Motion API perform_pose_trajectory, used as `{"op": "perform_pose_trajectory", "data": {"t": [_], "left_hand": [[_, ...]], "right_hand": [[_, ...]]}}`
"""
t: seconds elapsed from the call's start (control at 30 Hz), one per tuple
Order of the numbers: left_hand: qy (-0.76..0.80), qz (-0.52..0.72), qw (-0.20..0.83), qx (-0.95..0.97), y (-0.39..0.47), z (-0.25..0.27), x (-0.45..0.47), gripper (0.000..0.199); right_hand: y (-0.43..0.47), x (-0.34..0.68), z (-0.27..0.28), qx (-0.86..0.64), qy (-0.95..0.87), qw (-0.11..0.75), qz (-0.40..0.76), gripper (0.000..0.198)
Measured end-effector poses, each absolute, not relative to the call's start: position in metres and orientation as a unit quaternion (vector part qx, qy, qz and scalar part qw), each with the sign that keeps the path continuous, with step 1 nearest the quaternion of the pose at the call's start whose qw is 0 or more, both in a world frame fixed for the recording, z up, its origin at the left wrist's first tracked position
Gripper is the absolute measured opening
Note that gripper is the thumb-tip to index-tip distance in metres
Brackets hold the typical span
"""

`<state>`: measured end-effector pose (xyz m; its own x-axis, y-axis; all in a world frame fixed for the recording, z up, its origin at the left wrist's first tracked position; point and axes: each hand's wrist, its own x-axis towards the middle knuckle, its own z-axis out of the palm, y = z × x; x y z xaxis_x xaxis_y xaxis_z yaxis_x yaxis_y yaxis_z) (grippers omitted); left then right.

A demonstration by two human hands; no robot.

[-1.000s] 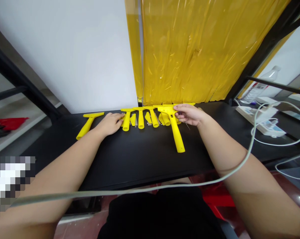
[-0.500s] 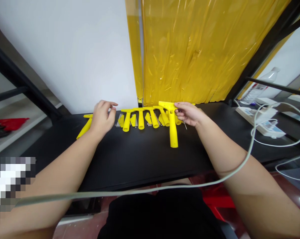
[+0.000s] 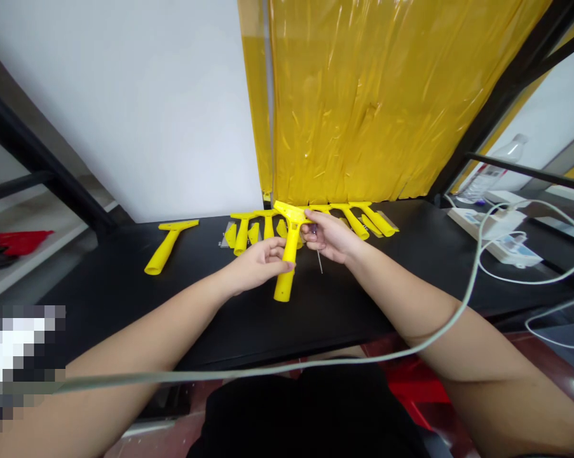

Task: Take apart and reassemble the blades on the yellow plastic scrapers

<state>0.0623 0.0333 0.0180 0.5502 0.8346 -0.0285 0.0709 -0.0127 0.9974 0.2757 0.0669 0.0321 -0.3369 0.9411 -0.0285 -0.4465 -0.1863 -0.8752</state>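
A yellow T-shaped scraper (image 3: 290, 232) is held up over the black tabletop, its hollow handle pointing toward me. My left hand (image 3: 262, 261) is closed around the handle, thumb on top. At the right end of the scraper's head, the fingers of my right hand (image 3: 329, 235) pinch its edge. From under that hand sticks a thin metal shaft (image 3: 320, 262), perhaps a screwdriver; its other end is hidden in the fingers. Behind both hands lies a row of several more yellow scrapers (image 3: 241, 234), with grey blades and small yellow pieces among them.
One separate yellow scraper (image 3: 165, 247) lies at the left of the black table (image 3: 210, 346). A pale cable (image 3: 229, 372) hangs across in front of my forearms. White power strips (image 3: 501, 238) and a plastic bottle (image 3: 494, 172) stand at the right. Black frame posts (image 3: 84, 191) flank the table.
My right hand has brought the scraper leftward, nearer the middle. My left hand has come from the left, where it was empty, and now grips the handle.
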Motion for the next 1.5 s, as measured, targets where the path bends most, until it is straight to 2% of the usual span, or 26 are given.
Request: {"op": "perform_pose_trajectory", "data": {"t": [0.13, 0.37, 0.6, 0.7, 0.87, 1.03, 1.17, 1.33, 1.5], "left_hand": [[0.388, 0.359, 0.654, 0.541, 0.037, 0.029, 0.054, 0.035], [0.387, 0.444, 0.634, 0.501, 0.04, 0.04, 0.046, 0.043], [0.394, 0.426, 0.642, 0.501, 0.041, 0.036, 0.047, 0.039], [0.372, 0.434, 0.66, 0.488, 0.044, 0.034, 0.046, 0.029], [0.333, 0.503, 0.627, 0.493, 0.043, 0.034, 0.05, 0.02], [0.294, 0.526, 0.569, 0.559, 0.037, 0.029, 0.06, 0.037], [0.313, 0.542, 0.491, 0.606, 0.039, 0.021, 0.06, 0.04], [0.328, 0.422, 0.359, 0.765, 0.038, 0.013, 0.059, 0.043], [0.255, 0.243, 0.192, 0.916, 0.035, 0.005, 0.068, 0.028]], "right_hand": [[0.064, 0.285, 0.035, -0.317, -0.449, 0.414, 0.726, 0.029], [0.057, 0.285, 0.027, -0.295, -0.55, 0.212, 0.752, 0.034], [0.061, 0.271, 0.01, -0.334, -0.592, 0.176, 0.712, 0.022], [0.061, 0.274, 0.016, -0.333, -0.59, 0.199, 0.708, 0.021], [0.056, 0.28, 0.03, -0.336, -0.602, 0.316, 0.651, 0.021], [0.048, 0.269, 0.03, -0.3, -0.645, 0.379, 0.593, 0.032], [0.047, 0.267, 0.031, -0.257, -0.685, 0.378, 0.567, 0.032], [0.051, 0.29, 0.045, -0.254, -0.653, 0.412, 0.582, 0.037], [0.059, 0.319, 0.059, -0.289, -0.561, 0.517, 0.579, 0.044]]}}
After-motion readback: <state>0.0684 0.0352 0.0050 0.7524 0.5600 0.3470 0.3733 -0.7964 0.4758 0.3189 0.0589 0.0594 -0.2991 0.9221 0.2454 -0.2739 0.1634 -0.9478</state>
